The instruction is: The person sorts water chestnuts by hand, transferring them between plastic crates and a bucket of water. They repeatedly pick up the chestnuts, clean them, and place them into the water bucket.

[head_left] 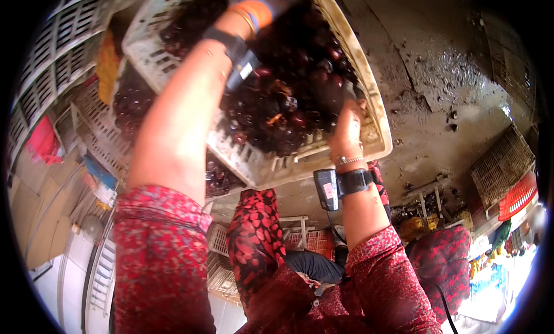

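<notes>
Dark, shiny, reddish-brown roundish pieces (277,112) fill a pale plastic crate (378,112) in front of me; their kind I cannot make out. At the crate's far side, my left hand (268,5) reaches over the heap in a dark glove with an orange cuff. Motion smears its fingers. My right hand (344,106), in a dark glove, reaches into the pieces beside the right wall. Its fingers blend into the dark heap, so their pose is hidden. Black devices are strapped to both my wrists.
More dark pieces (216,178) lie under and left of the crate. Stacked pale crates (63,31) rise at the left. Wet, muddy floor (430,74) spreads to the right, where a crate (502,164) stands by a red basket (517,196). A patterned red cushion (441,262) lies lower right.
</notes>
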Tool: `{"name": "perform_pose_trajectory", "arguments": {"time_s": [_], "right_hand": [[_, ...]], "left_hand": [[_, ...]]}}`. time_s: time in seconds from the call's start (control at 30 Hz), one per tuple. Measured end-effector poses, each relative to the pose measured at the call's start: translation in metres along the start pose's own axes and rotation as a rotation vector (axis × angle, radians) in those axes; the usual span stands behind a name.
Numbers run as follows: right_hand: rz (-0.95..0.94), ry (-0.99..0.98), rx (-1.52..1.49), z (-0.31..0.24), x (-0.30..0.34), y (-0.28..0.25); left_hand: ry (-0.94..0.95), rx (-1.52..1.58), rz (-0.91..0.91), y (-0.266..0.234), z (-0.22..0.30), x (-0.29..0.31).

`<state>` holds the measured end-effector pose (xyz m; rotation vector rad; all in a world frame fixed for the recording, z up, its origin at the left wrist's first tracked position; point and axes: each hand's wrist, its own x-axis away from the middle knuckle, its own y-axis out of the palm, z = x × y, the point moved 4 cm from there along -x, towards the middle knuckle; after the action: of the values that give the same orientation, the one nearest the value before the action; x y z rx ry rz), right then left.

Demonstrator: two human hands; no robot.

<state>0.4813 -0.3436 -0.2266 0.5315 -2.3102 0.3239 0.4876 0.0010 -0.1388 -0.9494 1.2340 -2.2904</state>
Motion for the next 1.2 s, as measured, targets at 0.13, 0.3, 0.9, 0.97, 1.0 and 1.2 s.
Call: {"name": "perform_pose_trajectory", "arguments": {"time_s": [0.13,0.3,0.9,0.97,1.0,1.2], "right_hand": [[0.138,0.13,0.039,-0.01,0.022,0.02],[0.142,0.355,-0.045,-0.068,0.033,0.049],[0.275,0.048,0.202,-0.087,0.038,0.079],[0.182,0.013,0.23,-0.082,0.055,0.081],[0.123,-0.011,0.239,-0.082,0.063,0.082],[-0.137,-0.551,0.728,-0.081,0.108,0.111]], "left_hand": [[0.049,-0.296,-0.225,0.008,-0.019,0.075],[0.092,-0.066,-0.226,-0.009,-0.023,0.074],[0.018,-0.001,-0.081,0.03,0.002,0.051],[0.045,0.011,-0.22,0.029,0.008,0.072],[0.129,-0.031,-0.212,0.033,0.007,0.084],[0.382,-0.06,-0.222,0.002,-0.011,0.147]]}}
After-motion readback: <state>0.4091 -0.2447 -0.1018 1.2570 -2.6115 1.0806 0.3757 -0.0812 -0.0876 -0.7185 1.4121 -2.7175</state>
